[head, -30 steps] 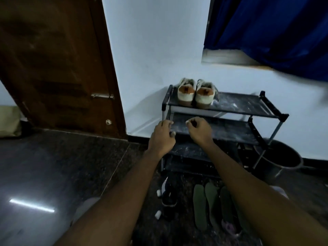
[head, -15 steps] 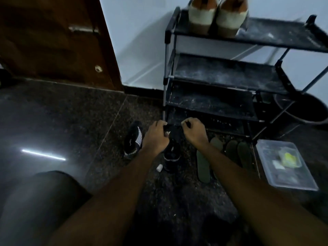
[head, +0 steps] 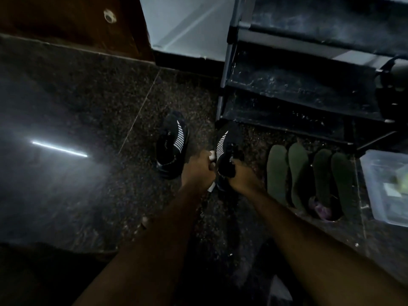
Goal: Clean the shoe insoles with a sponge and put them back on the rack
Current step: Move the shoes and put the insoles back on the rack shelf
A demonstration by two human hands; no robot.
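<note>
shoe [head: 225, 149], black w/ white stripes, on the floor [head: 99, 107] just beside the rack [head: 298, 102] leg: my right hand [head: 241, 176] clamped on its collar, left hand [head: 198, 170] curled against its side, grip unclear in dim light. four green insoles [head: 298, 171] lie in a row to the right, near a plastic tub [head: 384, 195]. i judge an insole pull comes next: pin the heel w/ the left, peel slowly w/ the right, keep clear of that row.

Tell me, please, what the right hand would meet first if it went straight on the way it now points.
The right hand grips the black striped shoe, which lies directly ahead; beyond it the line seems to reach the rack's lowest shelf, though depth is unclear.
</note>
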